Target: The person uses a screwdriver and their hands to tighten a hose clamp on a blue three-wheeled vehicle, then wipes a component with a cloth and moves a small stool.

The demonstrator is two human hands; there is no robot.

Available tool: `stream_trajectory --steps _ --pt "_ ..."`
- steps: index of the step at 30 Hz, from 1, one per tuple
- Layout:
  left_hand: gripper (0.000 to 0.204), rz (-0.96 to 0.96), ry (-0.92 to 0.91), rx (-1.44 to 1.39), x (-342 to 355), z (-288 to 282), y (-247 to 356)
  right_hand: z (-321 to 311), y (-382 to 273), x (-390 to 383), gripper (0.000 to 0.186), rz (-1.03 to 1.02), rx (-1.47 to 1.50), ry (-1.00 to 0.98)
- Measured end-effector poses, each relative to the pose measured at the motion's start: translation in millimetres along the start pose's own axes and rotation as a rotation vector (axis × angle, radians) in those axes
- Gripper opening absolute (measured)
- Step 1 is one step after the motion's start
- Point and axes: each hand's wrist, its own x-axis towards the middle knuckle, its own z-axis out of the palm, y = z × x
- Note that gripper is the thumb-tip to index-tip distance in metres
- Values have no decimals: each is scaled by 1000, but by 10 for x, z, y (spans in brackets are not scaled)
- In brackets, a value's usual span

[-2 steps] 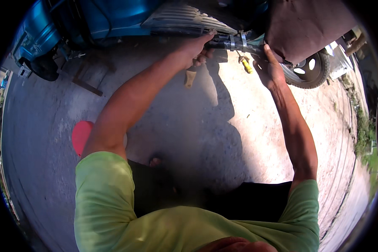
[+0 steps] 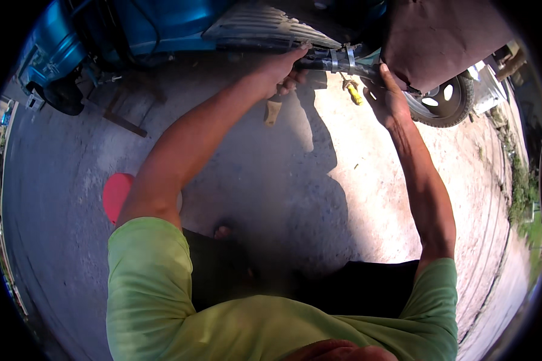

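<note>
A black tube (image 2: pixel 365 70) with shiny metal clamps (image 2: pixel 342 61) runs across the top, along the underside of a blue vehicle (image 2: pixel 180 30). My left hand (image 2: pixel 285 73) is closed round the tube's left part, its fingers curled below. At the right end, my right hand (image 2: pixel 394 99) grips the same tube with the thumb on top; its other fingers are mostly hidden. Between the hands, a yellow-handled tool (image 2: pixel 354 94) lies on the ground. Just under my left hand shows a wooden handle (image 2: pixel 273 112); its far end is hidden.
A spoked wheel (image 2: pixel 442 102) stands right of my right hand, beneath a brown covered panel (image 2: pixel 442 39). A white bucket (image 2: pixel 489 90) is beyond it. By my left elbow is a round red object (image 2: pixel 117 195). A metal frame (image 2: pixel 125 122) sits on the concrete ground (image 2: pixel 253 174) at left.
</note>
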Motion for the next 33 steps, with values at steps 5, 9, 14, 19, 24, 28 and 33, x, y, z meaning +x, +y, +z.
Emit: stream_trajectory --steps 5,9,14,19,24,28,33 --pt "61 -14 -50 -34 120 -38 -71 -30 3 38 40 1 -44 -67" --pt "62 8 -19 -53 99 5 -70 -61 57 72 39 -26 -59 -31" --pt "63 9 -15 -19 108 5 -70 -52 195 117 46 -97 -87 -59" --pt "67 6 -28 -40 94 0 -91 123 303 110 47 15 -159 -124" --pt "69 32 -6 -16 107 11 -112 209 350 184 54 38 -147 -94" --pt "69 80 15 34 122 32 -125 258 366 204 47 45 -132 -47" --pt "72 89 -30 0 190 13 -185 244 418 266 45 43 -87 -55"
